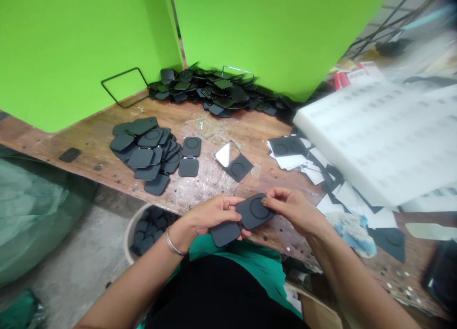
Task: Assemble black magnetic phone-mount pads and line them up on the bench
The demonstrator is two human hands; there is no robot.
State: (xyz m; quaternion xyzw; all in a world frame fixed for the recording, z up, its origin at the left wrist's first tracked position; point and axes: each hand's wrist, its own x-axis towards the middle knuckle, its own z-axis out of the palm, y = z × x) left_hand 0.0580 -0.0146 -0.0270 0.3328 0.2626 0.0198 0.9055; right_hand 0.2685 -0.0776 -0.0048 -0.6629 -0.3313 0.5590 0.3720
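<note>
Between my two hands is a dark grey folding charging pad (254, 214), its two hinged panels spread apart and a ring mark on the right panel. My left hand (216, 212) grips it near the hinge, thumb on top and fingertips underneath. At the far right corner, my right hand (291, 207) pinches the ringed panel between thumb and fingers. Just beyond my hands lies a dark sheet with a ring (237, 168), partly off its white backing. A similar two-panel pad (190, 156) rests flat to its left, beside a heap of such pads (146, 150).
Black plates (221, 91) are piled against the green partition (267, 29). A white foam slab (385, 134) leans over scattered sheets (291, 153) on the right. A bin (129, 234) holding dark pieces stands below the front edge of the wooden table (96, 141); a wire frame (124, 87) stands behind.
</note>
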